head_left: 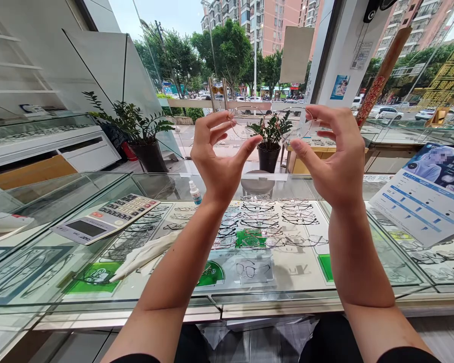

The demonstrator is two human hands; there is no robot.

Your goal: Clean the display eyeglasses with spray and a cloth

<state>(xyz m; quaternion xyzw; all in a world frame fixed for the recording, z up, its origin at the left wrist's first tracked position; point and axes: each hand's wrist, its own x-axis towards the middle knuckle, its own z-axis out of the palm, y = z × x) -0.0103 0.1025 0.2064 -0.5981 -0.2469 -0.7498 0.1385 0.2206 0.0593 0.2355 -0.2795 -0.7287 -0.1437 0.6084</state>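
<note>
Held up at eye height over the glass counter is a pair of thin-rimmed eyeglasses, with faint print on its right lens. My left hand pinches the left outer side of the frame near the rim, its thumb stretched out below the lens. The right outer side is gripped by the fingers of my right hand, whose thumb also lies low by the lens. Both lenses face the window, and the plant behind shows through them. How the temples lie cannot be made out.
Several rows of eyeglasses lie inside the glass display counter. On top are a calculator, a pale cloth, a small spray bottle and a printed leaflet. Potted plants and a stool stand beyond.
</note>
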